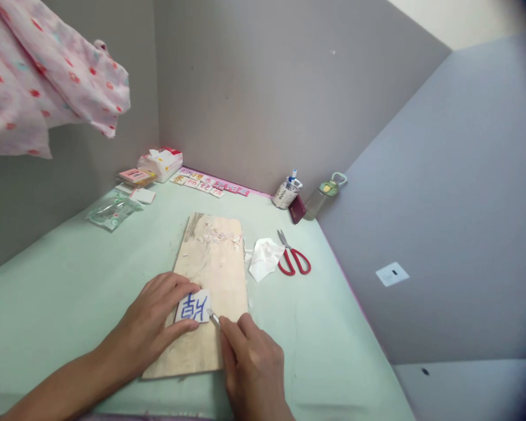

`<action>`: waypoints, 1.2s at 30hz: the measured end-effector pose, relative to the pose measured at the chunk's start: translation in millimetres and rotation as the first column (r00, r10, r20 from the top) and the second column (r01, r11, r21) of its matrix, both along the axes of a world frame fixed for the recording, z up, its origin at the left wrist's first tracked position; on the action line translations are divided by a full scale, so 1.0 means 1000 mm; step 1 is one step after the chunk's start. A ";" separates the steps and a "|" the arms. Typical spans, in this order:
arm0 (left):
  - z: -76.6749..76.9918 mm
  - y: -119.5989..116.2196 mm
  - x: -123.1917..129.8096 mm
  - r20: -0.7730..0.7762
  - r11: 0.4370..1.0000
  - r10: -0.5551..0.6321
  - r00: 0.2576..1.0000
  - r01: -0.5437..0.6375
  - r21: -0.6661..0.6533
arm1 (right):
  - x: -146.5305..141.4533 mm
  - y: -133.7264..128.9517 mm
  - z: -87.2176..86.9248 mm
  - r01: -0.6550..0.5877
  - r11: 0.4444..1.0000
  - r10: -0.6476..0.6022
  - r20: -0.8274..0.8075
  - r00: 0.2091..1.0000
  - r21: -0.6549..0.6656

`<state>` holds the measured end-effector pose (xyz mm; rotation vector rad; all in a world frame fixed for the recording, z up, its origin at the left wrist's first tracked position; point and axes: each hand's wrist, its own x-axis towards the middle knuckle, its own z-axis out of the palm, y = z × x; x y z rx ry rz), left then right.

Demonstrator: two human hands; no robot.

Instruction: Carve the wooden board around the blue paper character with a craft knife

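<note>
A small white tile (193, 307) with a blue painted character lies flat on a pale wooden board (225, 278). My left hand (158, 310) grips the tile between thumb and fingers, pressing it to the board. In my right hand (256, 359) is a slim carving knife (214, 317), its tip touching or just over the tile's right edge. Most of the knife's handle is hidden in my closed fingers. White shavings (221, 235) are scattered over the board's far end.
Right of the board lie a crumpled tissue (264, 258) and red-handled scissors (294, 260). A pen jar (286, 194) and a water bottle (324, 197) stand farther back. Lettered cards (206, 186), a tissue pack (164, 165) and a clear plastic bag (114, 211) are at the back left.
</note>
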<state>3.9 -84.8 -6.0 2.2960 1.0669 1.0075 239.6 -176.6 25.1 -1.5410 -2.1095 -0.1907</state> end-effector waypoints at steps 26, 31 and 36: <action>-0.001 -0.001 -0.001 -0.013 1.000 0.013 1.000 -0.013 0.004 | -0.006 0.010 -0.001 0.069 0.997 -0.066 -0.081 0.995 0.039; 0.000 0.000 0.000 -0.007 1.000 0.007 1.000 -0.007 0.016 | -0.006 0.012 -0.001 0.074 0.996 -0.069 -0.105 0.992 0.042; 0.000 -0.001 0.000 -0.009 1.000 0.002 1.000 -0.002 0.017 | -0.004 0.012 -0.001 0.062 0.998 -0.060 -0.093 0.994 0.023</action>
